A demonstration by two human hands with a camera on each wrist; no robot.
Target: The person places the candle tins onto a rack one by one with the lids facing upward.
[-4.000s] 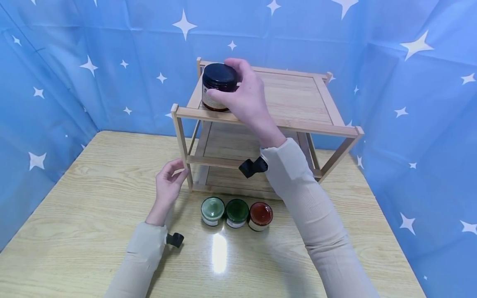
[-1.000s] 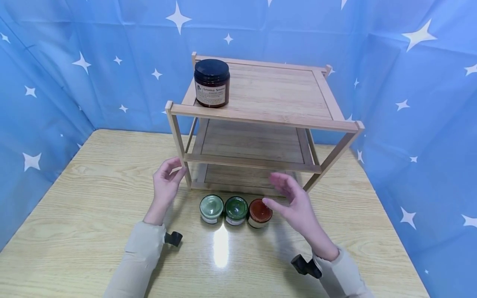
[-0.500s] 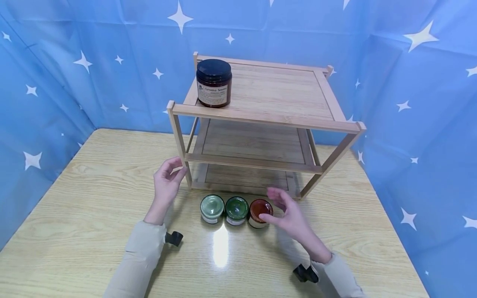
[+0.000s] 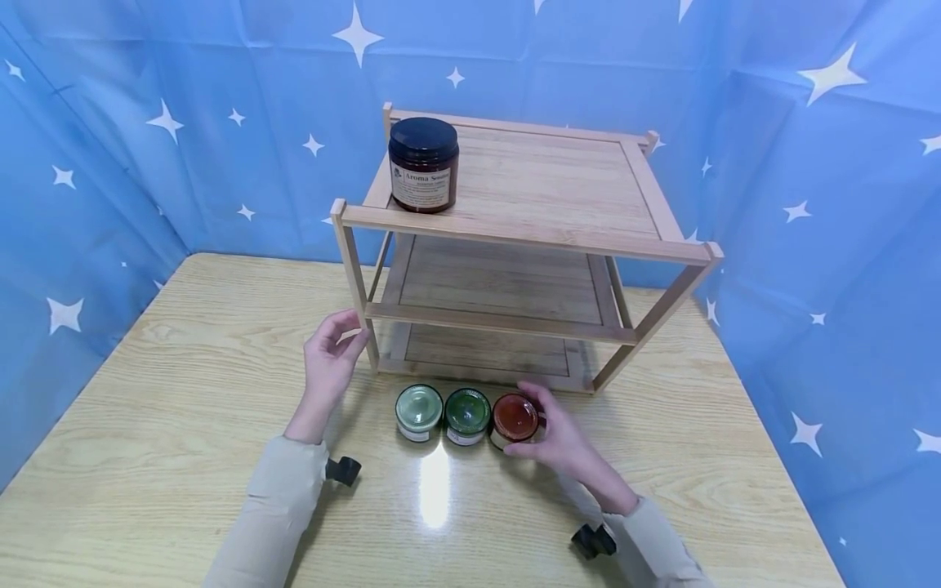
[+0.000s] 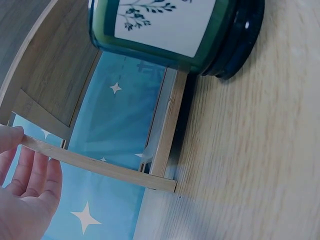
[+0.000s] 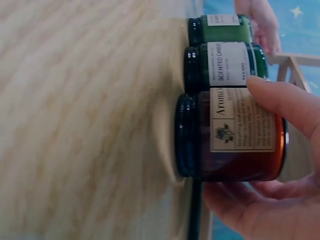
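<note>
In the head view my left hand pinches the front left leg of a wooden shelf rack; the left wrist view has the thumb against that leg, fingers behind it. My right hand grips an amber candle jar at the right end of a short row on the table. Its thumb lies by the label in the right wrist view, with the other fingers on the opposite side. Beside it stand a dark green candle jar and a pale green one. These jars rest upside down on black lids.
The three-tier rack stands behind the row. On its top shelf, at the left, sits a larger amber jar with its black lid upward. A blue star-patterned curtain hangs behind the wooden table.
The right hand let go of the large jar on the top shelf, came down to the table, and closed around the amber candle jar. The left hand stays at the rack's leg.
</note>
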